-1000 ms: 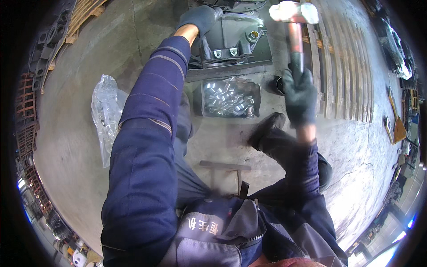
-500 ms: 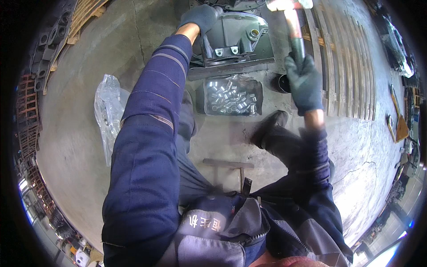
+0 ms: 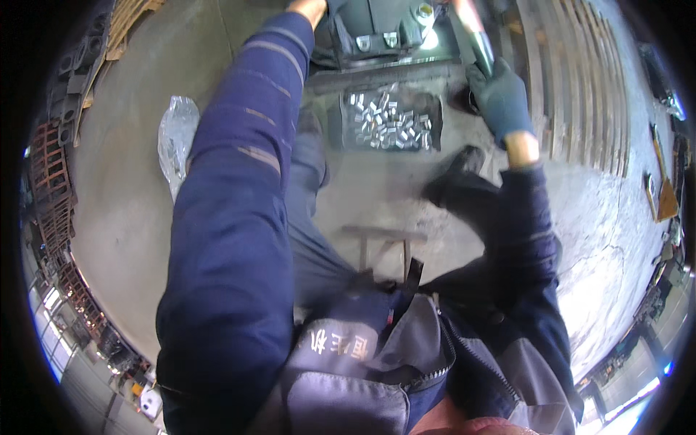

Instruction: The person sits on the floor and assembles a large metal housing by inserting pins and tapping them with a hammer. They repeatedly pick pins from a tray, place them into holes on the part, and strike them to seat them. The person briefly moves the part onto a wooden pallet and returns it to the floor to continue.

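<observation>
My right hand, in a dark grey glove, is closed around the handle of a hammer; the hammer's head is cut off by the top edge. My left arm reaches to the top of the view, where only a sliver of my gloved left hand shows, beside a dark metal part. Its fingers are out of sight. The part has two bright lugs on its near side and a round boss with a ring at its right. Short silvery metal sleeves lie loose in a black tray nearer to me.
A wooden pallet lies on the right. A clear plastic bag rests on the concrete floor at left. A small dark round container stands beside my right hand. Between my legs is a low metal frame.
The view has tilted, so the metal part and my left hand sit higher and are partly cut off. The hammer head has left the picture at the top. My right hand still grips the handle.
</observation>
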`<state>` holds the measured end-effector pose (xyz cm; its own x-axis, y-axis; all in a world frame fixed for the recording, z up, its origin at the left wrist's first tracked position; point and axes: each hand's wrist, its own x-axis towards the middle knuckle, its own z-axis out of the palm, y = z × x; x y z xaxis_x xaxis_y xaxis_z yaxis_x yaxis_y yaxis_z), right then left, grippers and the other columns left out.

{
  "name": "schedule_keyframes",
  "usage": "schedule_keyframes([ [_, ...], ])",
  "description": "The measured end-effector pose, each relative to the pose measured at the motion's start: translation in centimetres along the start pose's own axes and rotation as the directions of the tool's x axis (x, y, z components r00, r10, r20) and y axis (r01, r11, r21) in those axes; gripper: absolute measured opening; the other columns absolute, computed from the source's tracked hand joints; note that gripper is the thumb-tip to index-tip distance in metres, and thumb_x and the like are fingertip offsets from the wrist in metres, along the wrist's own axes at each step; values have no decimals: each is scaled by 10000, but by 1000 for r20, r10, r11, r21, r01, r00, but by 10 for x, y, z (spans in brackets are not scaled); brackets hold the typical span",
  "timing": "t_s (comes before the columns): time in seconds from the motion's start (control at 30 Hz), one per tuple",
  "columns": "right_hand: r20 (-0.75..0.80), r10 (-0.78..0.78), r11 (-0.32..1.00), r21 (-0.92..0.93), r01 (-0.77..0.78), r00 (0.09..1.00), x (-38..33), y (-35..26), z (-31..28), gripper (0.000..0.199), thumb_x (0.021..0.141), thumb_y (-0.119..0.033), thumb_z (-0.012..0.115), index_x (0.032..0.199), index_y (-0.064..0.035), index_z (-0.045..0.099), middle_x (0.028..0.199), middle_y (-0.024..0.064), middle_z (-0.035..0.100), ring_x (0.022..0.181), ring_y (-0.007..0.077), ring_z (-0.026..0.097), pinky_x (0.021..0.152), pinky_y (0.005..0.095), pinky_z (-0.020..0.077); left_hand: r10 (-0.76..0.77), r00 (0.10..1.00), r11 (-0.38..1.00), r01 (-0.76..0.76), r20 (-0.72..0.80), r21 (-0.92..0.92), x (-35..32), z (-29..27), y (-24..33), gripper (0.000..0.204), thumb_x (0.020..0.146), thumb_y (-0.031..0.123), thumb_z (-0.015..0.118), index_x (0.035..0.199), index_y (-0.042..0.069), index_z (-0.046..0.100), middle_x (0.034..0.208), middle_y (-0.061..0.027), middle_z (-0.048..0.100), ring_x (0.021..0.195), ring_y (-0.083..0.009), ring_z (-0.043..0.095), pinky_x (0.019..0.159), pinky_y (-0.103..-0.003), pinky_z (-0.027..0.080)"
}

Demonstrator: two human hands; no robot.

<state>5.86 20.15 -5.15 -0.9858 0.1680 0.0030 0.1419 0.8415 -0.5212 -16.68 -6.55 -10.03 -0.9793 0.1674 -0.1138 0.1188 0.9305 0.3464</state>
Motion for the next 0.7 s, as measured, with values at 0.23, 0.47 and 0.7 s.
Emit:
schedule_keyframes([
  [0.23, 356, 387, 665, 531, -525, 850, -106, 15, 73, 284, 955, -281, 720, 996, -4, 675, 706, -10, 580, 619, 55, 511, 570, 267, 454, -46, 999, 990, 43, -19, -136, -7, -12, 3, 555, 1027, 473, 517, 1191, -17, 718, 1284, -278, 667, 1251, -420, 623, 1056, -474, 461],
  [0.47, 846, 370, 39, 398, -917, 383, -200, 47, 219, 240, 950, -317, 718, 980, -90, 647, 675, -14, 547, 472, 103, 487, 412, 282, 368, -103, 993, 924, 74, -57, -376, -9, 2, 3, 541, 1039, 432, 510, 1164, -51, 718, 1281, -280, 678, 1246, -378, 628, 1056, -471, 445],
  [0.7, 397, 535, 606, 435, -666, 746, -178, 71, 256, 403, 950, -393, 692, 1159, -50, 671, 874, 152, 721, 825, 311, 716, 756, 401, 565, 20, 998, 958, -35, -57, -285, -3, 3, -7, 512, 1042, 420, 502, 1097, -42, 715, 1121, -240, 730, 1080, -319, 677, 964, -471, 474],
])
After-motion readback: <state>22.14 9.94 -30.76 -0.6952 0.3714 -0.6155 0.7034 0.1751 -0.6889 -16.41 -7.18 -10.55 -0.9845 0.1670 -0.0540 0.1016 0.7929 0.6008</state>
